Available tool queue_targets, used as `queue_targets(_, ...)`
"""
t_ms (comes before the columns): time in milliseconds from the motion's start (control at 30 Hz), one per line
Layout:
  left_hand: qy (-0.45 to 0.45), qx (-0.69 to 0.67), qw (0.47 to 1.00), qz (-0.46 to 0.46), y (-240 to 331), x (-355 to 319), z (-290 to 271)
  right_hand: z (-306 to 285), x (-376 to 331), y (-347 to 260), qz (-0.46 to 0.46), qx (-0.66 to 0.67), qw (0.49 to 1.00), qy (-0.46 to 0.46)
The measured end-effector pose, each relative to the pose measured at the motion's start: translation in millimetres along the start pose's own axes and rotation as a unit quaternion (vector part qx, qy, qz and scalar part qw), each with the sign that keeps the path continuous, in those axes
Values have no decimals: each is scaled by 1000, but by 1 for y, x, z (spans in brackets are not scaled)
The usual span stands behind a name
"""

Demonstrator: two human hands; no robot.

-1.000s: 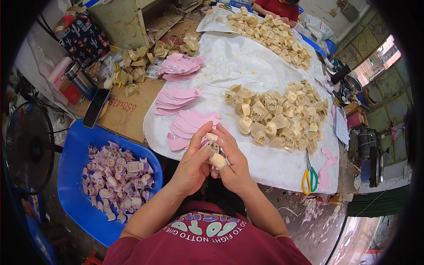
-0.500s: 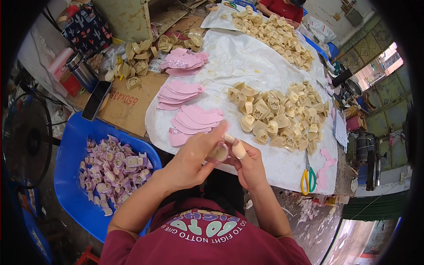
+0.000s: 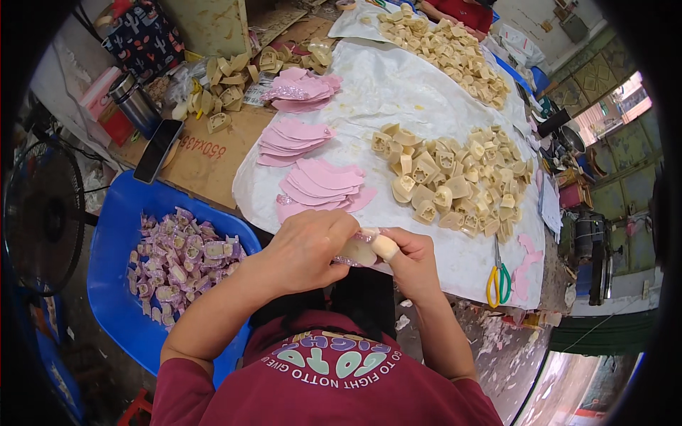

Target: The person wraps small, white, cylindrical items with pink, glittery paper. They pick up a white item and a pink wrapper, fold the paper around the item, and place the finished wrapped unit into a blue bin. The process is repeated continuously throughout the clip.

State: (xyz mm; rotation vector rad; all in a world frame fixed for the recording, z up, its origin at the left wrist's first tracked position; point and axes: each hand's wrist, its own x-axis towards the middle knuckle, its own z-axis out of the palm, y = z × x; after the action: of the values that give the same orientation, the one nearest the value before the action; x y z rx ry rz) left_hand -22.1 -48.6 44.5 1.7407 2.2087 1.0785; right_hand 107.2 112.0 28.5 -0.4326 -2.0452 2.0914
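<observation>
In front of my body, both hands hold a beige moulded heel block (image 3: 359, 251) with glittery pink covering around its edges. My left hand (image 3: 304, 248) grips it from the left with curled fingers. On the other side, my right hand (image 3: 413, 264) pinches its right end; pale covers sit on some of its fingers. Just beyond my hands, a fanned stack of pink cut pieces (image 3: 323, 183) lies on the white cloth (image 3: 383, 85). Farther right spreads a pile of bare beige heel blocks (image 3: 458, 181). Covered glittery heel blocks (image 3: 186, 259) fill part of a blue basin (image 3: 106, 255) at my left.
Two more pink stacks (image 3: 291, 138) lie behind the nearest one. Scissors (image 3: 495, 282) with yellow and green handles rest at the right edge. A phone (image 3: 158, 150), a flask (image 3: 133, 106) and a fan (image 3: 42, 220) stand left. Another person (image 3: 462, 14) sits at the far end.
My left hand has turned over the heel block, and its fingers have come down closer to it. The block now lies more sideways between my hands. My view has shifted slightly.
</observation>
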Motion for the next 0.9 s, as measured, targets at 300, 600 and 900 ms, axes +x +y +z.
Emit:
queue_targets(300, 99, -21, 992, -81, 9, 6, 24, 3, 8, 3, -30, 10, 998, 57)
queue_targets(600, 124, -51, 975, -177, 20, 18, 39, 7, 15, 14, -25, 113, 988, 105)
queue_targets(900, 131, -59, 965, -220, 16, 23, 47, 8, 17, 11, -46, -1, 993, 108)
